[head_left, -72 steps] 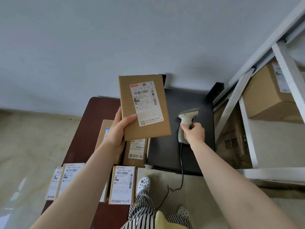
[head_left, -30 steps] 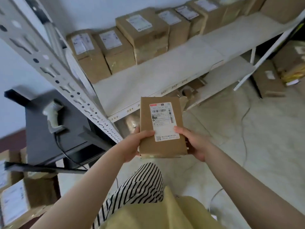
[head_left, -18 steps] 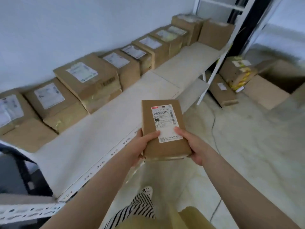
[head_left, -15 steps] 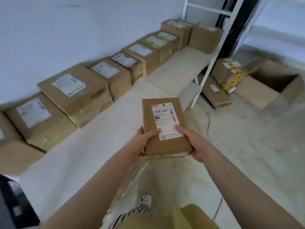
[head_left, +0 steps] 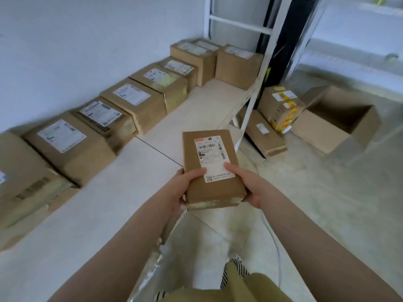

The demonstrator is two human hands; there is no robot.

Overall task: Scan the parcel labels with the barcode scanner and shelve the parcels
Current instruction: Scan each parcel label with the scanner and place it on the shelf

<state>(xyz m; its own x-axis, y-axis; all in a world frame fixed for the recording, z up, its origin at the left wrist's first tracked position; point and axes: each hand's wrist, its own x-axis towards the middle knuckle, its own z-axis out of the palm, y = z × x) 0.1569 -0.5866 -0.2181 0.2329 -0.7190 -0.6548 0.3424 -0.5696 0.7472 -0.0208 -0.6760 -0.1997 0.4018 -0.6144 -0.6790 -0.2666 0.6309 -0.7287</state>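
shelf (head_left: 122,182): white | row of labelled cardboard boxes (head_left: 133,99) along wall

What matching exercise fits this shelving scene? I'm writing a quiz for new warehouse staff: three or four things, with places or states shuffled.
Things:
1. small parcel
2. open carton
3. row of boxes
4. yellow-taped box

Places or states:
A. on the white shelf, along the wall
B. on the floor, top open
C. held in the left hand and right hand
D. lying on a flat box on the floor

Pairs: 1-C, 2-B, 3-A, 4-D
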